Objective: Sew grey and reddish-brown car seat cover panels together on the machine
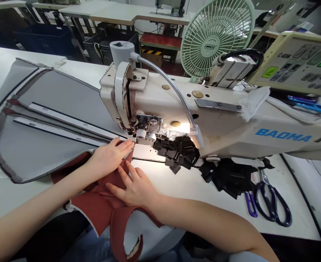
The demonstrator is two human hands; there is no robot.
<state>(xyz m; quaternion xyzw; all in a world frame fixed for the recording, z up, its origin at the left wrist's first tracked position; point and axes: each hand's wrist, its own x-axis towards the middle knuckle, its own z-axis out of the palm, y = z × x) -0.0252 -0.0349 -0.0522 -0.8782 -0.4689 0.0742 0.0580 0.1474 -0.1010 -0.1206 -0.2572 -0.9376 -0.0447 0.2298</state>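
My left hand [109, 154] is closed on the edge of a reddish-brown fabric piece [105, 198], close to the sewing machine's [173, 98] needle area; its thumb is hidden. Beside it, my right hand [138, 185] lies on the same brown fabric with its fingers spread. The brown fabric hangs in folds over the table's front edge. Joined to it or lying against it, a large grey panel [59, 94] with white strips and dark edging spreads to the left. The needle and presser foot are mostly hidden behind the machine head and my fingers.
Small black fabric pieces [179, 153] are heaped beside the machine bed, with a black pile [232, 178] farther right. Large scissors [272, 203] and a purple-handled tool [250, 203] lie at the right. Behind stand a green fan [217, 36] and a control panel [296, 62].
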